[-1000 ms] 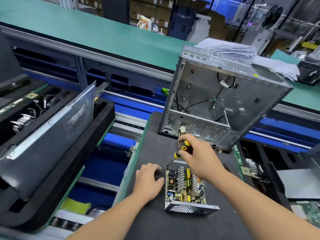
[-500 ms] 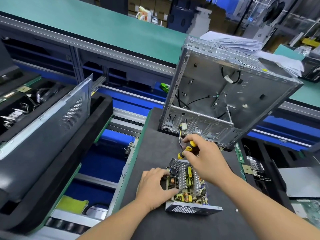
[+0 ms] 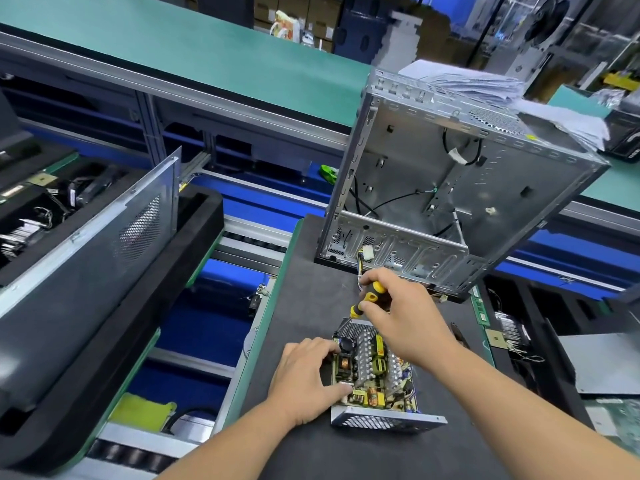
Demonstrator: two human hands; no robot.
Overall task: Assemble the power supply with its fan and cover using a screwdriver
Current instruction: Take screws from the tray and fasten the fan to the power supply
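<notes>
Person, head-camera view, two bare forearms and hands visible.

Left hand (image 3: 304, 382): bare, no glove, ring or watch in view; forearm uncovered to the lower frame edge, no sleeve showing.

Right hand (image 3: 405, 320): bare, no glove or ring in view; wrist and forearm uncovered to the frame's right edge, no sleeve or strap showing.

Bare metal, matt mat, glossy plastic

The power supply (image 3: 375, 382) is bare perforated sheet metal with a dull silver sheen; the computer case (image 3: 450, 188) behind it is the same unpainted grey steel. The screwdriver (image 3: 367, 299) has a smooth yellow-and-black plastic handle. The counter (image 3: 304, 292) wears a matt black, slightly rough mat. A paper stack (image 3: 478, 83) looks white and crumpled.
</notes>
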